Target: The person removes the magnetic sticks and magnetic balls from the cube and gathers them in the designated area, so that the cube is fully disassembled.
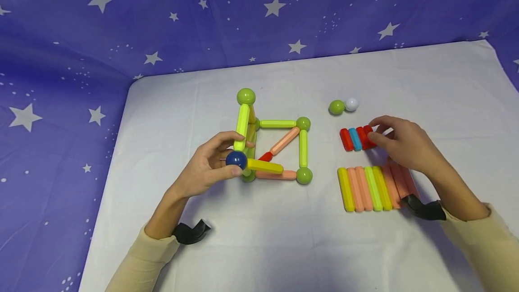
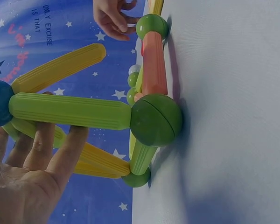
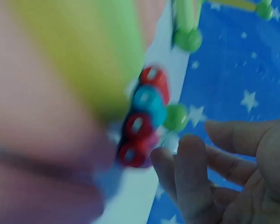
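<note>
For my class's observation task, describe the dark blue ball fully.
The dark blue ball is smooth, glossy, seemingly plastic, raised above the white cloth at an upper corner of the rod structure. It meets light green rods and a yellow rod whose far end is free. The left hand has its thumb against it.

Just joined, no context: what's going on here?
A person is working on a ball-and-rod frame. Their left hand holds it at the dark blue ball, where a yellow rod juts out, far end free. Their right hand is at a row of short red and blue rods; contact is unclear. A row of longer rods lies nearer the person.
</note>
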A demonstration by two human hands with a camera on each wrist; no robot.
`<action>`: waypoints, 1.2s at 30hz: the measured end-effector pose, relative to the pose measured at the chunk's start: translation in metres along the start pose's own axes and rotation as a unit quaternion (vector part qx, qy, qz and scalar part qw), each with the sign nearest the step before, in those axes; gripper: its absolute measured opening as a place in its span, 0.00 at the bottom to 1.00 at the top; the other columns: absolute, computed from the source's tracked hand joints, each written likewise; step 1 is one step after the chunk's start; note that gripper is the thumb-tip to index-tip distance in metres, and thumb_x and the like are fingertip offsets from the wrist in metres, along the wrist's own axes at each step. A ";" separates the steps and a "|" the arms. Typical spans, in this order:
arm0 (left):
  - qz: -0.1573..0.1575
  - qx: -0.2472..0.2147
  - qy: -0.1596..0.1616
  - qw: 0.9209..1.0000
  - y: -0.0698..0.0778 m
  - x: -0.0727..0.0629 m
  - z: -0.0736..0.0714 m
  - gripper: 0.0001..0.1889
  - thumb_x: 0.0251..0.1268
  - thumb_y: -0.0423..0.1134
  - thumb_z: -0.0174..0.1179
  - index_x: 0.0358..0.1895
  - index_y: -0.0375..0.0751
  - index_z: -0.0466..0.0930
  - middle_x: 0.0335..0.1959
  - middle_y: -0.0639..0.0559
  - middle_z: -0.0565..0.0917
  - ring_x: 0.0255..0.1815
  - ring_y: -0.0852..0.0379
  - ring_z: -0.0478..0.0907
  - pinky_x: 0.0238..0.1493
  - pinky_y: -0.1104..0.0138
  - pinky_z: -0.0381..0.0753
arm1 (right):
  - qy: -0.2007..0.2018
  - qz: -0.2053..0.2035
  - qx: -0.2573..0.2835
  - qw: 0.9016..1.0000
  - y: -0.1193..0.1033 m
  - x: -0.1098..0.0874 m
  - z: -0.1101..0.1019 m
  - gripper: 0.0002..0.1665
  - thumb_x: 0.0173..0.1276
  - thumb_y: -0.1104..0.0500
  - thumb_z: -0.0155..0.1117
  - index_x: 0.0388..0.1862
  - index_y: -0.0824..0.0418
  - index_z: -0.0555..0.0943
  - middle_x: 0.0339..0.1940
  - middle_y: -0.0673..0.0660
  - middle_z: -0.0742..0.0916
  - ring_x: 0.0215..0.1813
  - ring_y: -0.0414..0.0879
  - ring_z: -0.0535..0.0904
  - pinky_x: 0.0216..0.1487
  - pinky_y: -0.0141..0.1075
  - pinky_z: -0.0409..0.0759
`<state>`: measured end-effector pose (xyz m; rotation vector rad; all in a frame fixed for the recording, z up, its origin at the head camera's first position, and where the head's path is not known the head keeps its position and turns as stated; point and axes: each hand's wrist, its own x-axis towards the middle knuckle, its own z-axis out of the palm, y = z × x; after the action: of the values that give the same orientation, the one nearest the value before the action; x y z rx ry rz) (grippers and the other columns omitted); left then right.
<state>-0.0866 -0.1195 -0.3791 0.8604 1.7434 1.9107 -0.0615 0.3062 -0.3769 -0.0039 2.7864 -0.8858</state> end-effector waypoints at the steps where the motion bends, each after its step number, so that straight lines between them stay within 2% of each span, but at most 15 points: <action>1: 0.000 0.000 0.000 1.000 0.000 0.000 0.000 0.30 0.66 0.36 0.66 0.65 0.26 0.63 0.61 0.33 0.74 0.52 0.47 0.80 0.50 0.61 0.83 | 0.000 -0.010 0.001 1.000 -0.005 -0.002 0.002 0.20 0.74 0.55 0.60 0.58 0.64 0.78 0.47 0.64 0.83 0.40 0.55 0.81 0.31 0.38 0.81; 4: -0.001 -0.001 0.001 1.000 0.000 -0.001 0.000 0.31 0.66 0.36 0.66 0.65 0.24 0.62 0.61 0.33 0.74 0.52 0.46 0.80 0.50 0.61 0.83 | -0.013 -0.068 0.006 0.998 -0.022 -0.008 0.010 0.16 0.73 0.56 0.62 0.55 0.62 0.80 0.41 0.57 0.84 0.41 0.52 0.79 0.35 0.38 0.79; 8: -0.004 -0.001 0.003 1.000 0.000 -0.001 0.000 0.32 0.66 0.36 0.66 0.65 0.24 0.61 0.61 0.34 0.74 0.52 0.46 0.80 0.50 0.61 0.84 | -0.050 -0.133 0.023 0.990 -0.043 -0.011 0.026 0.14 0.72 0.59 0.63 0.54 0.60 0.82 0.37 0.50 0.84 0.40 0.45 0.80 0.39 0.39 0.81; 12: -0.004 -0.001 0.003 1.000 0.000 -0.001 0.000 0.31 0.66 0.35 0.66 0.65 0.25 0.62 0.61 0.34 0.74 0.52 0.46 0.80 0.50 0.61 0.83 | -0.085 -0.143 0.053 0.985 -0.064 -0.012 0.042 0.16 0.71 0.59 0.64 0.56 0.59 0.81 0.42 0.49 0.84 0.43 0.43 0.81 0.43 0.39 0.82; 15: -0.003 -0.001 0.004 1.000 -0.001 -0.001 -0.001 0.30 0.66 0.35 0.66 0.65 0.26 0.63 0.61 0.34 0.74 0.52 0.47 0.80 0.50 0.61 0.83 | -0.097 -0.143 0.088 0.981 -0.078 -0.015 0.052 0.16 0.70 0.59 0.65 0.56 0.58 0.82 0.45 0.50 0.84 0.45 0.43 0.81 0.40 0.38 0.83; 19: -0.002 -0.002 0.003 1.000 -0.001 -0.001 -0.001 0.29 0.66 0.35 0.66 0.65 0.28 0.64 0.61 0.34 0.74 0.53 0.46 0.80 0.50 0.61 0.83 | -0.090 -0.162 0.132 0.974 -0.098 -0.017 0.064 0.16 0.68 0.60 0.68 0.54 0.54 0.82 0.46 0.49 0.84 0.47 0.42 0.80 0.37 0.37 0.81; 22: 0.003 -0.001 0.001 1.000 -0.001 -0.001 -0.001 0.30 0.66 0.35 0.66 0.65 0.27 0.63 0.61 0.33 0.74 0.53 0.45 0.80 0.50 0.61 0.83 | -0.079 -0.201 0.154 0.964 -0.116 -0.018 0.072 0.16 0.67 0.58 0.70 0.54 0.52 0.82 0.48 0.47 0.84 0.49 0.43 0.78 0.39 0.39 0.80; 26: 0.011 0.002 -0.003 1.000 -0.001 -0.001 -0.002 0.30 0.67 0.37 0.65 0.65 0.26 0.63 0.61 0.33 0.74 0.52 0.44 0.80 0.51 0.62 0.83 | -0.071 -0.271 0.187 0.942 -0.139 -0.015 0.081 0.17 0.67 0.58 0.70 0.54 0.52 0.82 0.52 0.44 0.82 0.53 0.43 0.76 0.44 0.41 0.82; 28: 0.011 0.001 -0.005 1.000 -0.002 -0.001 -0.002 0.30 0.67 0.37 0.65 0.66 0.26 0.63 0.61 0.34 0.74 0.53 0.44 0.80 0.51 0.61 0.83 | -0.071 -0.305 0.200 0.928 -0.147 -0.013 0.084 0.18 0.67 0.60 0.69 0.55 0.53 0.81 0.53 0.44 0.82 0.55 0.41 0.76 0.48 0.39 0.82; 30: 0.009 0.000 -0.007 1.000 -0.001 -0.001 -0.002 0.30 0.67 0.37 0.65 0.66 0.28 0.63 0.61 0.34 0.74 0.54 0.44 0.80 0.51 0.61 0.83 | -0.065 -0.333 0.200 0.919 -0.154 -0.011 0.087 0.19 0.67 0.63 0.69 0.56 0.55 0.81 0.52 0.44 0.82 0.55 0.39 0.76 0.50 0.36 0.82; 33: 0.007 -0.006 -0.009 1.000 -0.002 -0.001 -0.002 0.30 0.67 0.37 0.65 0.66 0.28 0.63 0.62 0.35 0.74 0.56 0.44 0.79 0.51 0.60 0.83 | -0.051 -0.352 0.178 0.918 -0.161 -0.009 0.091 0.19 0.67 0.64 0.69 0.56 0.56 0.80 0.51 0.44 0.83 0.53 0.38 0.77 0.54 0.35 0.79; 36: 0.008 -0.010 -0.009 1.000 -0.002 -0.001 -0.003 0.30 0.67 0.37 0.65 0.66 0.28 0.63 0.62 0.34 0.74 0.56 0.44 0.79 0.52 0.60 0.82 | -0.044 -0.345 0.159 0.924 -0.163 -0.008 0.092 0.17 0.67 0.64 0.68 0.55 0.56 0.81 0.49 0.43 0.84 0.51 0.36 0.78 0.54 0.34 0.79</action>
<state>-0.0879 -0.1218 -0.3809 0.8851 1.7095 1.9206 -0.0446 0.1211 -0.3556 -0.9951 2.5216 -1.4307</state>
